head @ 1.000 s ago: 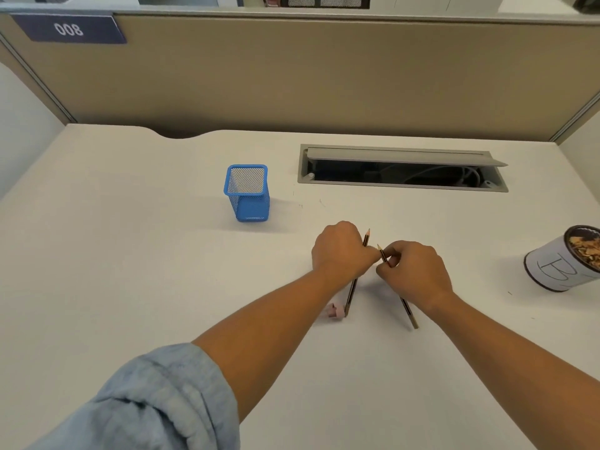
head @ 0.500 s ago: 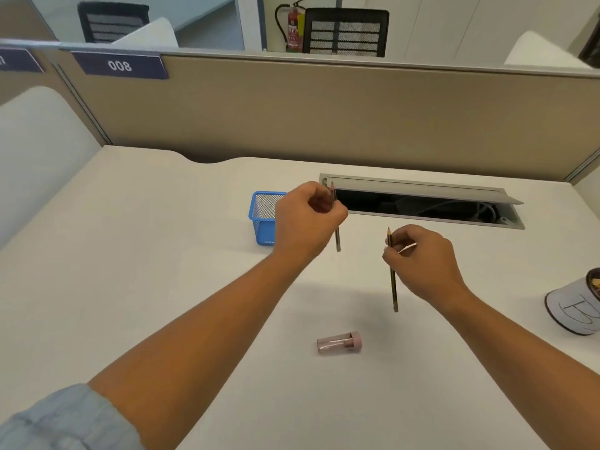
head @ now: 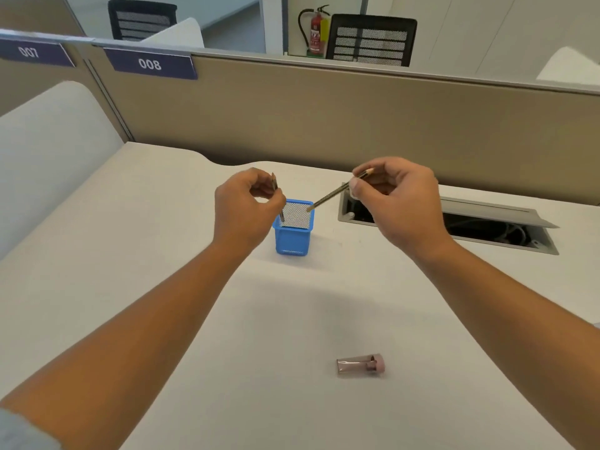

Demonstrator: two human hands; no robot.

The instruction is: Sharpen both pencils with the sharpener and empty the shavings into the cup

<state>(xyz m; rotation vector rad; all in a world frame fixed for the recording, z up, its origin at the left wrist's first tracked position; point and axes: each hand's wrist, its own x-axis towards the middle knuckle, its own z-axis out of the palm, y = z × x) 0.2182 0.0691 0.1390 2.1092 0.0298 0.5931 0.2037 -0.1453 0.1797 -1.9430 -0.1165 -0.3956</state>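
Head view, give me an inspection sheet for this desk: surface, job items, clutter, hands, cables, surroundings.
Surface: white desk, sharpener lying on its side near the front.
Job's things: left pencil and right pencil, lower ends at the blue mesh holder; cup not in view.
Clutter: nothing seen.
Hands: left hand pinches left pencil; right hand pinches right pencil.
Cables: dark cables inside the open hatch.
Surroundings: beige partition, 008 label, fire extinguisher, chair.

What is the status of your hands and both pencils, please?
Left hand pinches one pencil, lower end over blue mesh holder. Right hand pinches second pencil, tilted toward holder's rim. Sharpener lies on desk, untouched.
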